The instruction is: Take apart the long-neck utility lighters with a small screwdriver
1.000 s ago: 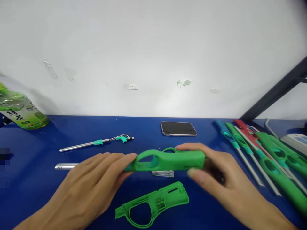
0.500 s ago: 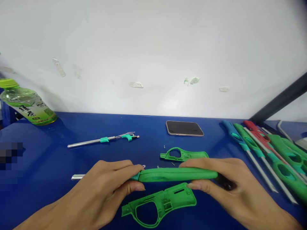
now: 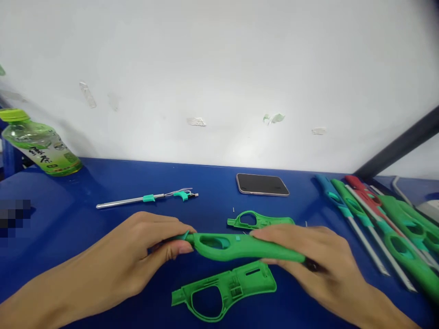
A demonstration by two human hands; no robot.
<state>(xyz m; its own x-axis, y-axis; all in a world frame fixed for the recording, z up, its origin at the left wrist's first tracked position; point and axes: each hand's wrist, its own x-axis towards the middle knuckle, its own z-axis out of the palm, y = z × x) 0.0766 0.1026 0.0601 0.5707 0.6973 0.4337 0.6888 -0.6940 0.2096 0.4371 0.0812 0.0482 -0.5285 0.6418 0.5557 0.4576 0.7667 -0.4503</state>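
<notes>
Head view gives me the green lighter [image 3: 236, 249] level between two bare hands, lifted over the blue table [image 3: 103, 178]. I judge it is held by both ends so its middle, with the trigger opening, stays uncovered and can be turned or checked. The left hand [image 3: 139, 249] pinches its narrow front end at the teal collar, thumb below and fingers above, with almost no gap beyond the collar's thickness. The right hand [image 3: 324, 246] grasps the broad rear part, thumb on the near side and fingers on the far side, opened about as wide as the handle. Something dark sits inside that right grip; from my end I cannot tell what.

Just on the near side of the grip lies an open half-shell [image 3: 262, 285], hollow face up, probably so its ribs and slots can be seen. A second half-shell [image 3: 269, 222] lies just beyond, partly hidden by the right fingers. Beyond the left hand rests a metal rod with teal parts [image 3: 148, 198] and loose wires, perhaps set apart to keep them untangled. Well to the right of the grip, other lighters [image 3: 398, 214] lie side by side, likely grouped out of the hands' way.
</notes>
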